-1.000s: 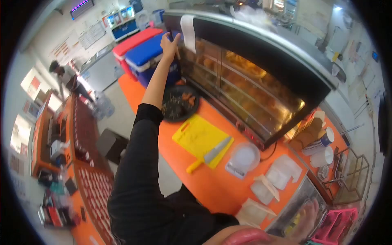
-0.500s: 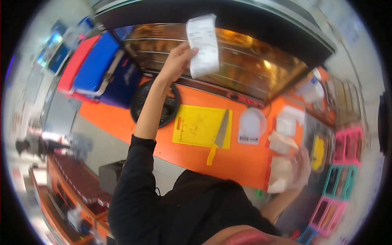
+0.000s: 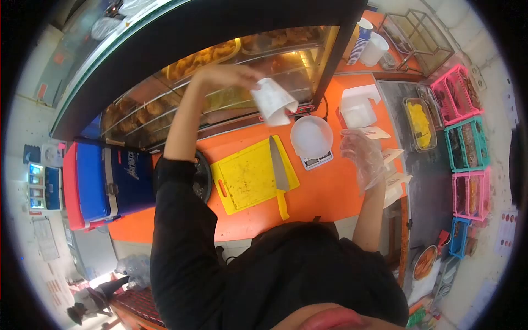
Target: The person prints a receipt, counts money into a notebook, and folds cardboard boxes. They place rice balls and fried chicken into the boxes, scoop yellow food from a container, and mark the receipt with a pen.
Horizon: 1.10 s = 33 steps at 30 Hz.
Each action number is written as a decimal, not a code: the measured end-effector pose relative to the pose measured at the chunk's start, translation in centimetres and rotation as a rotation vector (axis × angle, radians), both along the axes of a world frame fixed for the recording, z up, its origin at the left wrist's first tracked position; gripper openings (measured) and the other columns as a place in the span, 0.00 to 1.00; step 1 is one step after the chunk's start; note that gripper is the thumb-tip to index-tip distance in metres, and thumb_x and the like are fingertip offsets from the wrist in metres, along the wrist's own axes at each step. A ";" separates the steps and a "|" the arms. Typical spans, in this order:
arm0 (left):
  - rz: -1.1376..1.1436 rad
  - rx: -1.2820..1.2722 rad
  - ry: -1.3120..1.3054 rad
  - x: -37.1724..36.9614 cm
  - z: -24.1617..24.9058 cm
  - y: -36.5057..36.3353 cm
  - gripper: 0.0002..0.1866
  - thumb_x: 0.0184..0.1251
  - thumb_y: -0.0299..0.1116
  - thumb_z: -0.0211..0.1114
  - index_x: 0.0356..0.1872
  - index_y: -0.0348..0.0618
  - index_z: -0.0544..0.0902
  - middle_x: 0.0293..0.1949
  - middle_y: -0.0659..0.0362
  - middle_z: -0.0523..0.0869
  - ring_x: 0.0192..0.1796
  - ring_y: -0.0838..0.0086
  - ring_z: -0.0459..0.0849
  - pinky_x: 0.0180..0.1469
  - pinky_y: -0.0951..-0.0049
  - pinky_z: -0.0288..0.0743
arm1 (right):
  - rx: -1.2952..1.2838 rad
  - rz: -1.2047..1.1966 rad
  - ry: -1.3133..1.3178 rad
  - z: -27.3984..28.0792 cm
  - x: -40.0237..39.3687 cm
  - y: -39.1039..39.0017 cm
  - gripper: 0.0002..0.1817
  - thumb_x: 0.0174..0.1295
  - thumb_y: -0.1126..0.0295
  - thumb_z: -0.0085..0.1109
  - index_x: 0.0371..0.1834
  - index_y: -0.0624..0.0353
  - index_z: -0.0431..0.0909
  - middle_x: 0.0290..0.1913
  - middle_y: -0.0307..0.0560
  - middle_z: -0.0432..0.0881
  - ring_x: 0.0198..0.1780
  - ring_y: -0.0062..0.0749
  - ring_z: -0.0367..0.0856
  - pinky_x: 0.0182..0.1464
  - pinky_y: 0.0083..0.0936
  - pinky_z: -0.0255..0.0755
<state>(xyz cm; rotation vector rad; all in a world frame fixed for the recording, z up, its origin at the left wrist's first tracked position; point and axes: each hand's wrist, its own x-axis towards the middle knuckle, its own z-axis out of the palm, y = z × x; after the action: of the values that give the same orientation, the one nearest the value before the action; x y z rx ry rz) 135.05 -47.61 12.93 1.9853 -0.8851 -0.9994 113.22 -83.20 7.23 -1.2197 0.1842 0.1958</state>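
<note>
My left hand point(image 3: 236, 77) is raised before the glass of the food warmer point(image 3: 220, 102), its fingers pinching one end of a curled white receipt point(image 3: 273, 103). My right hand point(image 3: 363, 157) wears a clear plastic glove and hovers beside several paper food boxes point(image 3: 395, 180), fingers extended and seemingly holding nothing. Left of that hand, a round white bowl point(image 3: 312, 135) rests on a small scale point(image 3: 319, 160). A knife point(image 3: 279, 170) with a yellow handle lies across the right side of the yellow cutting board point(image 3: 242, 179).
A black round pan point(image 3: 203, 176) sits partly behind my left sleeve, near a blue cooler box point(image 3: 129, 179). At right are an open white box point(image 3: 358, 107), a tray of yellow food point(image 3: 419, 125) and coloured baskets point(image 3: 466, 143). Stacked cups point(image 3: 360, 41) stand at the back.
My view has turned to the right. The receipt has tipped and curled in my left hand. My gloved right hand has moved forward from the near side of the paper boxes, towards the scale.
</note>
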 end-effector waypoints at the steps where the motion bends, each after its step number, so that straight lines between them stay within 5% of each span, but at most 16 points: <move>1: 0.023 0.006 0.002 -0.6 0.4 1.7 0.26 0.70 0.41 0.62 0.65 0.40 0.74 0.59 0.57 0.80 0.61 0.73 0.74 0.67 0.69 0.64 | -0.007 -0.006 -0.001 -0.5 0.8 -0.2 0.17 0.65 0.61 0.57 0.50 0.62 0.79 0.37 0.40 0.79 0.41 0.24 0.78 0.44 0.23 0.72; 3: 0.064 0.085 0.042 -1.1 -0.2 5.0 0.25 0.70 0.42 0.61 0.64 0.41 0.75 0.58 0.57 0.81 0.60 0.75 0.75 0.66 0.72 0.65 | -0.008 -0.018 0.019 -2.6 2.1 -0.2 0.17 0.65 0.61 0.58 0.50 0.61 0.79 0.38 0.40 0.79 0.40 0.25 0.78 0.44 0.23 0.72; 5: 0.079 0.155 0.101 -1.6 -0.4 8.1 0.24 0.70 0.41 0.61 0.63 0.41 0.75 0.57 0.57 0.81 0.59 0.75 0.75 0.65 0.73 0.65 | -0.023 0.091 -0.407 -5.2 3.9 0.2 0.18 0.65 0.60 0.58 0.52 0.60 0.78 0.38 0.38 0.80 0.39 0.24 0.78 0.44 0.22 0.73; 6: 0.100 0.218 0.141 -1.9 -0.3 9.6 0.24 0.70 0.40 0.61 0.63 0.41 0.75 0.56 0.58 0.82 0.58 0.76 0.76 0.65 0.73 0.66 | -0.023 0.093 -0.398 -5.8 5.0 0.6 0.18 0.65 0.60 0.58 0.52 0.60 0.78 0.38 0.38 0.80 0.39 0.24 0.78 0.44 0.22 0.73; 8: 0.139 0.215 0.193 -3.0 0.4 12.8 0.23 0.71 0.39 0.61 0.63 0.40 0.76 0.56 0.59 0.82 0.58 0.77 0.76 0.64 0.74 0.66 | -0.132 0.108 0.052 -6.0 8.0 2.7 0.18 0.59 0.56 0.64 0.47 0.54 0.80 0.41 0.39 0.81 0.43 0.27 0.79 0.45 0.26 0.74; 12: 0.297 0.205 0.245 -4.4 -0.8 22.0 0.21 0.70 0.35 0.61 0.61 0.35 0.76 0.54 0.60 0.83 0.55 0.77 0.77 0.61 0.74 0.68 | -0.367 0.246 0.065 -14.8 16.3 6.7 0.13 0.58 0.59 0.61 0.41 0.55 0.81 0.39 0.45 0.84 0.42 0.36 0.83 0.45 0.32 0.77; 14: 0.559 0.120 0.352 -6.4 -1.2 26.1 0.21 0.69 0.33 0.61 0.61 0.36 0.76 0.52 0.60 0.83 0.54 0.77 0.79 0.60 0.74 0.70 | -1.047 0.323 -0.197 -20.4 21.2 8.5 0.14 0.69 0.56 0.51 0.46 0.52 0.79 0.40 0.40 0.82 0.41 0.29 0.81 0.45 0.29 0.76; 15: 0.664 0.108 0.371 -7.1 -1.4 27.7 0.22 0.68 0.32 0.61 0.61 0.36 0.75 0.51 0.59 0.83 0.54 0.77 0.79 0.58 0.74 0.71 | -1.041 0.318 -0.207 -18.9 21.5 9.6 0.14 0.69 0.56 0.51 0.46 0.52 0.79 0.40 0.40 0.82 0.41 0.29 0.81 0.45 0.29 0.76; 17: 0.835 -0.084 0.419 -9.1 -2.9 29.0 0.22 0.66 0.32 0.62 0.61 0.38 0.76 0.49 0.60 0.84 0.51 0.77 0.81 0.53 0.75 0.75 | -1.516 0.160 -0.369 -12.7 20.8 13.3 0.15 0.68 0.56 0.47 0.43 0.53 0.78 0.40 0.46 0.83 0.43 0.39 0.83 0.46 0.35 0.76; 19: 0.936 0.028 0.337 -12.5 -3.9 27.7 0.20 0.65 0.33 0.62 0.58 0.41 0.77 0.47 0.62 0.84 0.46 0.78 0.82 0.48 0.77 0.76 | -1.516 0.062 -0.388 -10.2 20.1 16.2 0.15 0.62 0.58 0.49 0.40 0.56 0.78 0.39 0.51 0.83 0.44 0.47 0.82 0.49 0.40 0.74; 22: 0.913 0.027 0.300 -17.3 -7.0 22.7 0.19 0.65 0.33 0.62 0.57 0.41 0.79 0.43 0.65 0.84 0.42 0.81 0.78 0.45 0.79 0.72 | -1.926 0.255 -0.608 -11.7 22.1 19.3 0.10 0.48 0.63 0.64 0.28 0.57 0.80 0.31 0.46 0.84 0.37 0.36 0.85 0.37 0.32 0.79; 23: 0.931 -0.122 0.344 -18.7 -9.8 21.3 0.20 0.66 0.32 0.62 0.58 0.40 0.78 0.45 0.64 0.83 0.44 0.80 0.79 0.46 0.78 0.72 | -1.919 0.258 -0.616 -11.7 22.5 20.6 0.10 0.48 0.63 0.64 0.28 0.57 0.80 0.31 0.46 0.84 0.37 0.36 0.85 0.37 0.32 0.79; 25: 1.115 -0.342 0.389 -22.0 -11.3 14.8 0.20 0.65 0.32 0.61 0.58 0.39 0.77 0.46 0.64 0.84 0.45 0.79 0.80 0.48 0.76 0.74 | -1.309 -0.188 -0.058 -11.8 23.1 23.3 0.10 0.47 0.66 0.68 0.28 0.57 0.78 0.31 0.45 0.84 0.35 0.33 0.86 0.34 0.28 0.80; 26: 1.081 -0.441 0.438 -23.0 -14.9 13.9 0.20 0.65 0.31 0.60 0.59 0.39 0.76 0.44 0.63 0.84 0.44 0.79 0.81 0.48 0.77 0.74 | -1.300 -0.182 -0.060 -11.7 23.4 24.0 0.10 0.47 0.66 0.68 0.28 0.57 0.78 0.31 0.45 0.84 0.35 0.33 0.86 0.34 0.28 0.80; 29: 1.170 -0.590 0.591 -26.4 -19.3 8.5 0.19 0.69 0.32 0.58 0.59 0.36 0.74 0.44 0.61 0.84 0.44 0.80 0.82 0.43 0.78 0.78 | -0.795 -0.645 0.340 -10.3 23.6 25.6 0.09 0.47 0.71 0.71 0.28 0.54 0.79 0.32 0.45 0.85 0.32 0.33 0.87 0.30 0.26 0.82; 33: 1.256 -0.831 0.747 -29.0 -20.3 3.9 0.19 0.72 0.27 0.54 0.61 0.35 0.72 0.51 0.57 0.82 0.50 0.76 0.83 0.51 0.72 0.79 | -0.630 -0.535 0.302 -16.4 26.6 26.2 0.07 0.51 0.72 0.69 0.26 0.55 0.77 0.30 0.45 0.84 0.29 0.33 0.85 0.29 0.25 0.80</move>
<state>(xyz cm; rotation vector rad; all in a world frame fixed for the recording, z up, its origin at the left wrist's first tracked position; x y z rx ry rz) 106.01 -43.74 -7.40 0.9315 0.3737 -0.3878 139.83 -56.97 -9.18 -1.7083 0.8741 -0.1643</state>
